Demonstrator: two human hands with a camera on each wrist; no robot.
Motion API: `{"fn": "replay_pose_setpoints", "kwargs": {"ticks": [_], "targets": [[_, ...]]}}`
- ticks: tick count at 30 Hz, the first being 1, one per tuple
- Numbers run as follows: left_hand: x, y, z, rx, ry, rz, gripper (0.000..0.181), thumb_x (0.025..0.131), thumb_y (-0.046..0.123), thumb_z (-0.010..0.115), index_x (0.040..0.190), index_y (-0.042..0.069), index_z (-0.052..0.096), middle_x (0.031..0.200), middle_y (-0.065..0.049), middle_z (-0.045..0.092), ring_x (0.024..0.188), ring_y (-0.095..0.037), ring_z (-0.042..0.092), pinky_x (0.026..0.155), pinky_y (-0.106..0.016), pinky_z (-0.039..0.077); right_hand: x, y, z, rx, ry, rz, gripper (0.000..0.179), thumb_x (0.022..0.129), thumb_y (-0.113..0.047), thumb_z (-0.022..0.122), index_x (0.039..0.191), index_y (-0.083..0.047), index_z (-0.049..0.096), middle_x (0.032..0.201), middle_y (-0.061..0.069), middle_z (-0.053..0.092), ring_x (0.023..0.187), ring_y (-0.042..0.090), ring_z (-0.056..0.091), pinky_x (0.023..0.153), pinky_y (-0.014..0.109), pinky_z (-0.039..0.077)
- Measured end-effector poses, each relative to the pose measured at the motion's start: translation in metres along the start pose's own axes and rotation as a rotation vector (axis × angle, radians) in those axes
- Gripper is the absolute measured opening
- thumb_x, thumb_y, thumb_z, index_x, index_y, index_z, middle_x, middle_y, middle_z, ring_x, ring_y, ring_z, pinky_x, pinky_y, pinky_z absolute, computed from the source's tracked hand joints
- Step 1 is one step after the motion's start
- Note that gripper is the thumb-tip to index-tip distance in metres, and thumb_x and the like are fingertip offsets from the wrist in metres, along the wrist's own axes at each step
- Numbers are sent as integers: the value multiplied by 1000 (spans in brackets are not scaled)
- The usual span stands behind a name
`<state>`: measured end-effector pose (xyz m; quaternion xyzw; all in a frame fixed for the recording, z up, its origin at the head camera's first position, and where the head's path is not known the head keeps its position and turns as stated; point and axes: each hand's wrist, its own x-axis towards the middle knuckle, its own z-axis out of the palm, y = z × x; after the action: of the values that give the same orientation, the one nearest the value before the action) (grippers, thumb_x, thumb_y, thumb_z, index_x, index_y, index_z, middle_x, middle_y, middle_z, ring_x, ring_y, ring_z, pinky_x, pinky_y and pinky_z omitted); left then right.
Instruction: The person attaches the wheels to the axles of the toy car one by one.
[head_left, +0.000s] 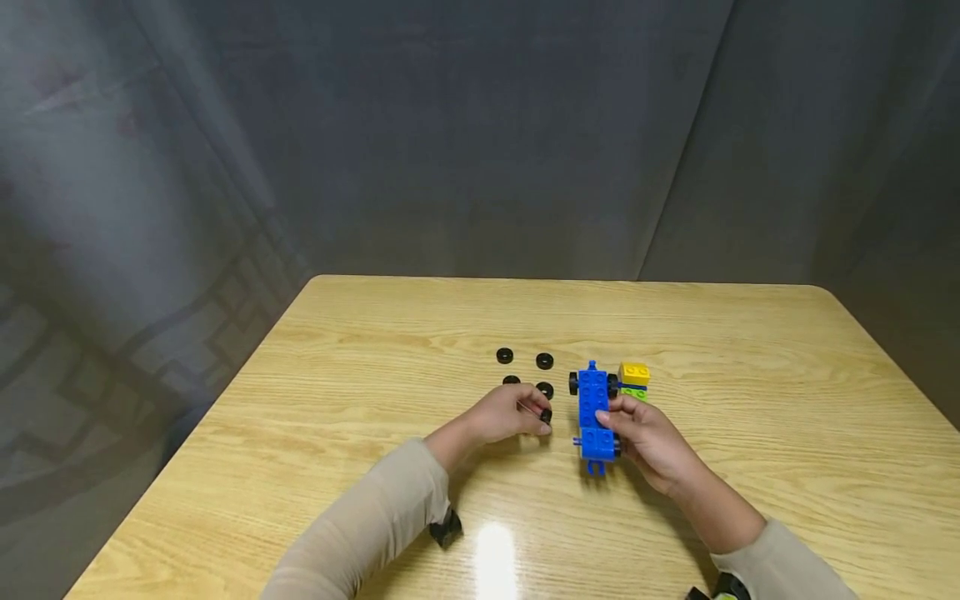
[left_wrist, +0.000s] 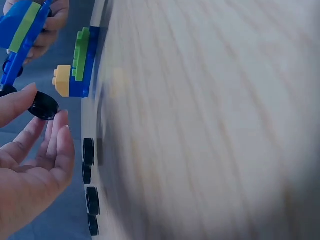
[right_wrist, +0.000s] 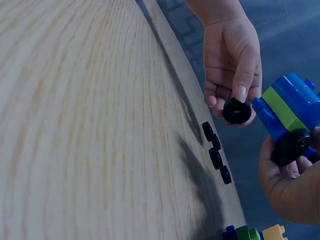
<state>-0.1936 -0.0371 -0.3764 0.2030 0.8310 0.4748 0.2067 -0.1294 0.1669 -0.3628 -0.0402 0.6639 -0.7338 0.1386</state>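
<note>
The left grip [head_left: 507, 414] pinches a black wheel [right_wrist: 237, 112], the right grip [head_left: 651, 440] a blue toy car [head_left: 592, 404]; both seem light, stiff, best held by the edges.

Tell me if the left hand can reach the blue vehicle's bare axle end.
Probably yes: the left hand, pinching a wheel, is near that axle end, and nothing shows blocking the gap.

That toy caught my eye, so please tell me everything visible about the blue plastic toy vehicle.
The blue, studded, plastic-looking toy vehicle has a bright green layer in its body, a knob at its far end and a C-shaped hook at its near end. Three round black wheels are fitted; its near-left axle end is bare. The person's bare right hand grips its side, holding it above the wood-grained table.
</note>
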Motion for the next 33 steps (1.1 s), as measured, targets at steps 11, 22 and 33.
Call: {"fn": "replay_pose_setpoints", "kwargs": {"ticks": [11, 22, 33], "targets": [[-8, 9, 3, -113, -4, 7, 27, 72, 7, 68, 97, 5, 58, 86, 0, 57, 80, -12, 52, 71, -23, 43, 1, -2, 1, 7, 63, 8, 9, 90, -7, 44, 91, -1, 37, 72, -4, 50, 65, 6, 50, 59, 22, 43], [-14, 14, 9, -164, -60, 69, 28, 73, 10, 68, 99, 7, 57, 89, 0, 56, 81, -11, 55, 72, -23, 44, 1, -1, 2, 33, 72, -20, 6, 90, -6, 43, 90, -1, 40, 71, -5, 51, 64, 5, 50, 57, 21, 43], [-17, 18, 13, -188, -64, 70, 28, 73, 8, 68, 99, 5, 57, 89, -1, 56, 79, -11, 56, 70, -22, 45, 3, 1, 5, 84, 88, -18, 6, 91, -1, 38, 88, -4, 43, 71, -4, 52, 64, 6, 52, 58, 21, 44]]}}
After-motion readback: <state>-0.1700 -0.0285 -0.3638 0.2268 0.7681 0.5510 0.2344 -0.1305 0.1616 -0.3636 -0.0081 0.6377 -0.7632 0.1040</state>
